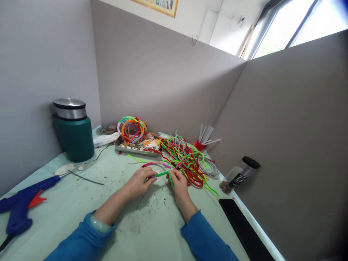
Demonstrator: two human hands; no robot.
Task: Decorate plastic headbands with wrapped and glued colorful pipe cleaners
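Observation:
Between my two hands runs a green pipe cleaner, bent downward near the right fingers. My left hand pinches its left end, where a bit of purple shows at the fingertips. My right hand grips the other end between thumb and fingers, with a short green piece hanging below. Just behind the hands lies a pink and purple pipe cleaner. Beyond the right hand spreads a tangled heap of colourful pipe cleaners, mostly red, green and pink.
A metal tray holds shells and rings of twisted pipe cleaners. On the left are a green flask and a blue glue gun. A red cup of glue sticks, a tilted jar and a black strip line the right.

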